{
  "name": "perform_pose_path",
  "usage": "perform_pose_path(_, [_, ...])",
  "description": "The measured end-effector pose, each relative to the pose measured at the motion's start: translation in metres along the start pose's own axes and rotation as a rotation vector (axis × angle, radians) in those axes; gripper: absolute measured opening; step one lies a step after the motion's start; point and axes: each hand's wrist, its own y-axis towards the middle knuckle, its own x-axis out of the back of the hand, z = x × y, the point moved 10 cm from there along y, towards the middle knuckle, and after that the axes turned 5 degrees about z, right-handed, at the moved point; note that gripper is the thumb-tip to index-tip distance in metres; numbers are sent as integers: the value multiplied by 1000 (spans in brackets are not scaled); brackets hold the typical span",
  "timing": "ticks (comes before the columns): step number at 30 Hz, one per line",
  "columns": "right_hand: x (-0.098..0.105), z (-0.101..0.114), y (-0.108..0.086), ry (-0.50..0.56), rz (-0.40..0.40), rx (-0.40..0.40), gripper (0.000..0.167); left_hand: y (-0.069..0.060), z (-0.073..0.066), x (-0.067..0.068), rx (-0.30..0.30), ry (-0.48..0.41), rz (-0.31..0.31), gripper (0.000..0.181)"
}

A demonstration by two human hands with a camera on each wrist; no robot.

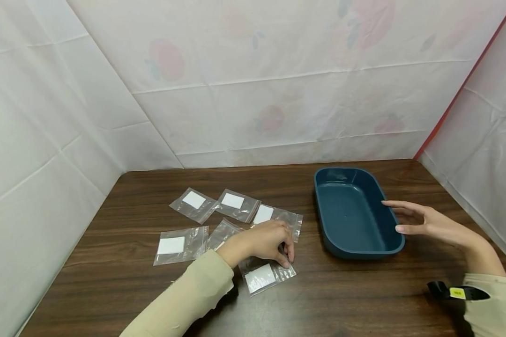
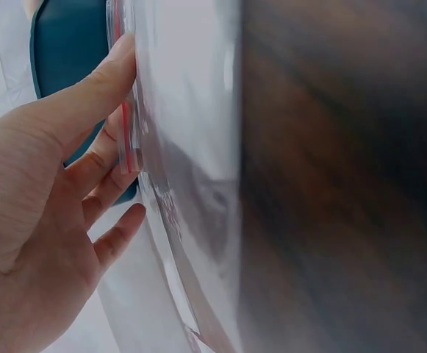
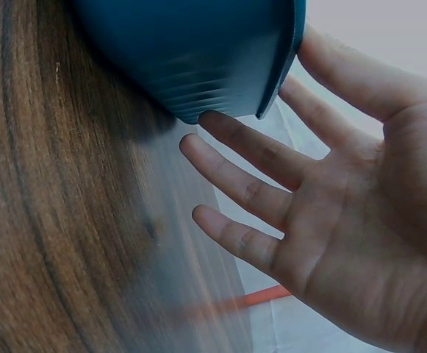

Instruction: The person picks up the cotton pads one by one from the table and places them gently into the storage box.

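In the head view, six clear plastic bags lie on the brown table (image 1: 341, 292); a white rectangle shows on most of them. The left hand (image 1: 267, 241) pinches the edge of the nearest bag (image 1: 260, 277), which lies directly under the fingers; the five others are to its left and beyond it. One dark blue tub (image 1: 350, 215) with rounded corners stands at the right; the right hand (image 1: 434, 225) touches its rim.

In the left wrist view, thumb and fingers hold the bag by its red strip (image 2: 127, 136).

In the right wrist view, the fingers are straight and spread beside the tub.
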Motion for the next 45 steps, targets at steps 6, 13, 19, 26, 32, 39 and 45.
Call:
perform_pose_path(6, [0, 0, 0, 7, 2, -1, 60, 0, -1, 1, 8, -12, -1, 10])
perform_pose_path(13, [0, 0, 0, 18, 2, 12, 60, -2, -2, 4, 5, -51, -11, 10])
perform_pose_path(19, [0, 1, 0, 5, -1, 12, 60, -4, -2, 9, 14, -149, -2, 9])
perform_pose_path(26, [0, 1, 0, -2, 2, 8, 60, -8, -4, 15, 9, -213, 8, 4])
perform_pose_path(32, [0, 0, 0, 9, 4, 6, 61, -12, -4, 25, 13, -245, -27, 5])
perform_pose_path(39, [1, 0, 0, 26, 5, -5, 61, -17, -2, 42, 30, -280, -104, 5])
perform_pose_path(45, [0, -1, 0, 17, 5, 0, 61, -21, -4, 51, 37, -326, -132, 5])
